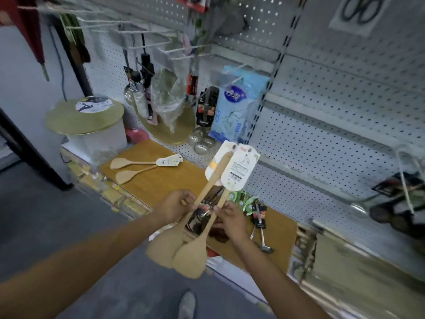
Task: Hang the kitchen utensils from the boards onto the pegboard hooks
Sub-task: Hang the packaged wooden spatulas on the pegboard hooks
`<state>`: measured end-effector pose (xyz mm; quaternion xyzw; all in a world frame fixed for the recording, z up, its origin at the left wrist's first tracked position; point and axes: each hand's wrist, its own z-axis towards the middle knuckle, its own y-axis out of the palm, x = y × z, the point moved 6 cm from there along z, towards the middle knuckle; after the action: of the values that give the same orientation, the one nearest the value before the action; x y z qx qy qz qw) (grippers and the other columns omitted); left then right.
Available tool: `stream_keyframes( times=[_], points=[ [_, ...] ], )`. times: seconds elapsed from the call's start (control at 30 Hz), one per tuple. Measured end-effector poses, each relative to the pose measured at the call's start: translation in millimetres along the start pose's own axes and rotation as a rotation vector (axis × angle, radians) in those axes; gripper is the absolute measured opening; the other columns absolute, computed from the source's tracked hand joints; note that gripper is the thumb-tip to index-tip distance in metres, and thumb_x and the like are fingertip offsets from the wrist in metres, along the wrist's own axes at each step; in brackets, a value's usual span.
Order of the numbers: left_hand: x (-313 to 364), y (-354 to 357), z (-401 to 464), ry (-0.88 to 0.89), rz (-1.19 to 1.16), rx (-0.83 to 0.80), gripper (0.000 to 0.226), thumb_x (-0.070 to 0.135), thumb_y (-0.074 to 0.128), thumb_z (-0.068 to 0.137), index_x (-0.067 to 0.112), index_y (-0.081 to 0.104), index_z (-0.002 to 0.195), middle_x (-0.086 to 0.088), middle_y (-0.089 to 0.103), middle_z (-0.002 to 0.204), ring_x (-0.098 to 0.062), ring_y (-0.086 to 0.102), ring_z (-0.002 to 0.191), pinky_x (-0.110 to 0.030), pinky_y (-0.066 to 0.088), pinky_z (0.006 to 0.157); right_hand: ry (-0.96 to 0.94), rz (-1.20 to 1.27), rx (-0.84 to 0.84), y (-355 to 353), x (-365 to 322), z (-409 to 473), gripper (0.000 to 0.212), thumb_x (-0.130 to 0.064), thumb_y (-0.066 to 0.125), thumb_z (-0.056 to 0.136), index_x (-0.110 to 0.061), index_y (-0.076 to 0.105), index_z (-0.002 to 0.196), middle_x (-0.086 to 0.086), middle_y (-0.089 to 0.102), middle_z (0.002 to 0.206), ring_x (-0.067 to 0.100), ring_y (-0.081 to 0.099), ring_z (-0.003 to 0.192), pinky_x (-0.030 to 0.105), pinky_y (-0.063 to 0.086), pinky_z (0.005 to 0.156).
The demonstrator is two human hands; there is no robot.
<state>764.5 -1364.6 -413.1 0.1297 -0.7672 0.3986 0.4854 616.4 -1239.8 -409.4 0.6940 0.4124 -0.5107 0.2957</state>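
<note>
Wooden spatulas [184,249], two held together in front of the shelf, blades down, handles angled up toward the pegboard [333,139]. Left hand [174,207] curls round one handle; right hand [230,218] pinches the other. White label cards [239,166] on the handle tops cover the hanging holes. Print on them too small to read.

Wooden board [161,178] on the shelf below: two more wooden spatulas [135,168] lie there, well left of the hands. Second board [278,229] partly hidden behind the hands; carded metal utensils [259,222] on it, blurred, kind unclear.

Right side of view smeared; dark shapes on a wire hook [404,194] unidentifiable. Blue-white plastic packet [236,107] hangs on the pegboard. Clear bag [167,97] hangs to its left. Bare white hooks [181,50] jut out above.
</note>
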Motion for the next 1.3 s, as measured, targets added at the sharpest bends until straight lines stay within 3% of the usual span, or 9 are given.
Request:
stream_keyframes(
  times=[0.1, 0.2, 0.33, 0.43, 0.6, 0.77, 0.97, 1.13, 1.3],
  points=[
    [30.9, 28.4, -15.5, 0.022, -0.059, -0.055, 0.013, -0.006, 0.066, 0.089, 0.004, 0.058, 0.089, -0.003, 0.051, 0.071, 0.008, 0.051, 0.048, -0.009, 0.041, 0.053, -0.048, -0.027, 0.105, -47.0, -11.2, -32.8, 0.013, -0.007, 0.064, 0.092, -0.003, 0.052, 0.089, 0.018, 0.063, 0.071, 0.022, 0.068, 0.072, 0.033, 0.061, 0.056],
    [59.7, 59.4, -27.3, 0.07, -0.062, -0.104, 0.013, -0.001, 0.069, 0.089, 0.007, 0.059, 0.09, -0.005, 0.053, 0.074, -0.006, 0.053, 0.057, -0.017, 0.044, 0.052, -0.072, -0.034, 0.191, -93.8, -16.7, -62.6, 0.021, -0.006, 0.063, 0.092, 0.009, 0.052, 0.102, 0.018, 0.06, 0.072, 0.023, 0.065, 0.067, 0.026, 0.056, 0.049],
    [100.6, 104.6, -36.8, 0.119, -0.127, -0.178, 0.017, -0.003, 0.071, 0.086, 0.007, 0.057, 0.088, -0.012, 0.053, 0.078, -0.021, 0.054, 0.064, -0.029, 0.048, 0.058, -0.14, -0.033, 0.259, -156.8, -23.7, -101.0, 0.012, -0.006, 0.065, 0.091, -0.004, 0.054, 0.087, 0.009, 0.061, 0.067, 0.033, 0.067, 0.076, 0.043, 0.062, 0.063],
    [136.4, 145.5, -44.0, 0.188, -0.103, -0.225, 0.02, -0.002, 0.071, 0.086, 0.015, 0.061, 0.091, -0.01, 0.057, 0.084, -0.024, 0.06, 0.074, -0.039, 0.051, 0.072, -0.168, -0.03, 0.294, -208.5, -21.1, -121.4, 0.015, -0.003, 0.064, 0.09, -0.012, 0.054, 0.082, -0.003, 0.066, 0.063, 0.019, 0.069, 0.07, 0.036, 0.061, 0.059],
    [201.0, 225.5, -55.6, 0.327, -0.055, -0.257, 0.032, 0.008, 0.069, 0.09, 0.037, 0.062, 0.101, 0.003, 0.066, 0.093, -0.018, 0.068, 0.086, -0.033, 0.057, 0.079, -0.219, -0.043, 0.359, -302.1, -14.3, -157.4, 0.015, -0.003, 0.064, 0.09, -0.01, 0.053, 0.083, 0.013, 0.054, 0.073, 0.027, 0.059, 0.075, 0.037, 0.06, 0.062],
    [265.0, 315.7, -61.9, 0.431, 0.011, -0.259, 0.021, 0.012, 0.067, 0.093, 0.028, 0.058, 0.102, 0.003, 0.07, 0.096, -0.014, 0.069, 0.087, -0.039, 0.057, 0.078, -0.259, -0.044, 0.368, -411.2, -8.8, -193.2, 0.007, -0.004, 0.064, 0.091, -0.005, 0.057, 0.092, 0.003, 0.059, 0.075, 0.019, 0.066, 0.072, 0.036, 0.057, 0.065],
    [327.7, 413.8, -69.7, 0.491, 0.023, -0.273, 0.013, 0.023, 0.063, 0.096, 0.031, 0.057, 0.105, 0.004, 0.07, 0.097, -0.017, 0.072, 0.089, -0.053, 0.058, 0.083, -0.284, -0.088, 0.462, -539.0, -6.5, -250.0, 0.009, -0.002, 0.062, 0.091, -0.006, 0.055, 0.088, 0.018, 0.057, 0.082, 0.026, 0.064, 0.07, 0.038, 0.055, 0.06],
    [375.7, 488.8, -86.6, 0.574, 0.052, -0.308, 0.014, 0.028, 0.063, 0.095, 0.032, 0.055, 0.107, 0.006, 0.071, 0.097, -0.013, 0.072, 0.085, -0.051, 0.059, 0.078, -0.309, -0.074, 0.578, -616.5, -4.5, -291.9, 0.017, -0.012, 0.056, 0.098, -0.009, 0.054, 0.081, -0.003, 0.059, 0.064, 0.016, 0.059, 0.061, 0.03, 0.053, 0.054],
    [411.8, 549.4, -91.6, 0.657, 0.123, -0.379, 0.01, 0.034, 0.062, 0.096, 0.036, 0.055, 0.104, 0.009, 0.073, 0.091, -0.008, 0.071, 0.083, -0.045, 0.06, 0.074, -0.325, -0.042, 0.652, -672.3, 1.0, -314.2, 0.012, -0.016, 0.057, 0.097, -0.004, 0.059, 0.094, 0.018, 0.067, 0.081, 0.025, 0.063, 0.074, 0.04, 0.052, 0.064]
  ],
)
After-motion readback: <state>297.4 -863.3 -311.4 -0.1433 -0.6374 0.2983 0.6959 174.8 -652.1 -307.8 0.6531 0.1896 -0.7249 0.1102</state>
